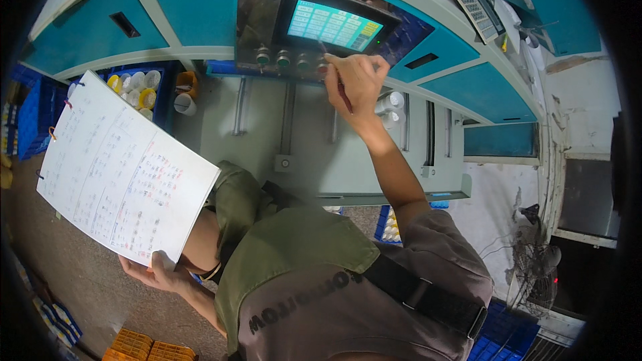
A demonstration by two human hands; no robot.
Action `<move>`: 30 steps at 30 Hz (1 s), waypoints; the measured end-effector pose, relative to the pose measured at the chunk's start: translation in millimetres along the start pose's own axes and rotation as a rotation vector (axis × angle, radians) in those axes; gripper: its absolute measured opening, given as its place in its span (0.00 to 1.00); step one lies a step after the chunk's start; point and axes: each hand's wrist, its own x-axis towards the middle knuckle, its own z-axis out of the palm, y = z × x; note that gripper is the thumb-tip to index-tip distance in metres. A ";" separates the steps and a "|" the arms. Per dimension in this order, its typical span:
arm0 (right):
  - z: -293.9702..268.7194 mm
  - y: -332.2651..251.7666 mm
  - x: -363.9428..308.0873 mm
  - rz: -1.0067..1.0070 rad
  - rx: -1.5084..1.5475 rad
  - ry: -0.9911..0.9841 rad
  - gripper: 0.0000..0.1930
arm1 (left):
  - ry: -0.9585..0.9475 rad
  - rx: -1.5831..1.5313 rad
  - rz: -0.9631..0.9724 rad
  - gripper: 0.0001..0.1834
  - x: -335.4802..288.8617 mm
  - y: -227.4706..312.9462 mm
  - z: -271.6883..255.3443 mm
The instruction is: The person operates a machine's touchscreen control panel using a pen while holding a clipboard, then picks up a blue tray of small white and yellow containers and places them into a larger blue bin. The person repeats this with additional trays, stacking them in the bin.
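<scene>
My left hand (167, 278) grips smooth, white ring-bound sheets (127, 167), rectangular, their long axis slanting from the coloured rings (52, 132) at upper left to lower right. My right hand (359, 87) clasps a slim, dark-red pen (345, 98) by the flat, glowing screen (334, 25); it slants up-left, tip screenward, contact unclear.

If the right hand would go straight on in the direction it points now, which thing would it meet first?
Most likely the lit screen: the right hand holds a pen pointing toward its lower part. Whether the tip already touches it is unclear.
</scene>
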 end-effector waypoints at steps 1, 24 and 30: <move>2.4 -3.2 2.8 -0.020 0.012 -0.008 0.10 | 0.000 0.008 0.008 0.37 0.6 0.3 0.2; 9.2 -0.5 -4.6 -0.118 -0.092 -0.098 0.09 | -0.038 0.052 0.020 0.40 -6.0 11.0 10.9; 2.0 11.3 -4.7 -0.134 -0.201 -0.026 0.09 | 0.009 0.238 0.096 0.40 -8.8 -6.3 1.5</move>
